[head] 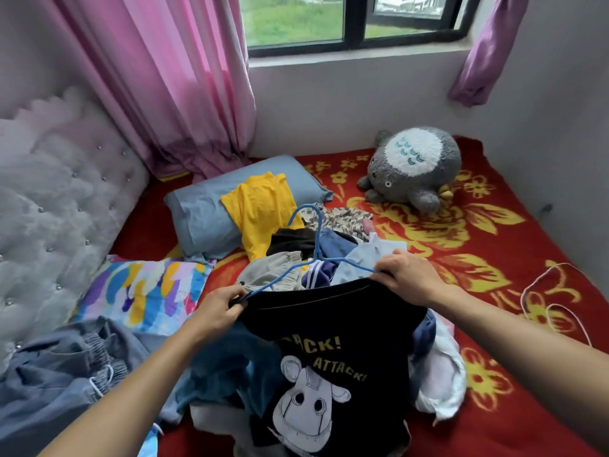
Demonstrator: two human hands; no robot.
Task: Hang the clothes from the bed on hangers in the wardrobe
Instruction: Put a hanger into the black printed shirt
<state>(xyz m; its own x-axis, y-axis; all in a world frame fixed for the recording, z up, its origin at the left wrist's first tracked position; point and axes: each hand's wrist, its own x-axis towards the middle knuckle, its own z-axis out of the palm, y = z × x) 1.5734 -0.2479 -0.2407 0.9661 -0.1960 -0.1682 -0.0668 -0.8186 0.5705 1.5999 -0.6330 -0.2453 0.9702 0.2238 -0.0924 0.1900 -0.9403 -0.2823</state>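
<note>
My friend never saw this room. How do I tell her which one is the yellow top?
Find the pink curtain left of the window; below it a blue-grey pillow lies on the red bed. The yellow top is draped over that pillow's right end. It is the only plain bright yellow garment there.

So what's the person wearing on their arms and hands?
Nothing that shows. The left arm and right arm are bare all the way to the picture's edge: no sleeves, no watch, no bracelets. The left grip and right grip show no gloves and no rings that I can see.
</note>
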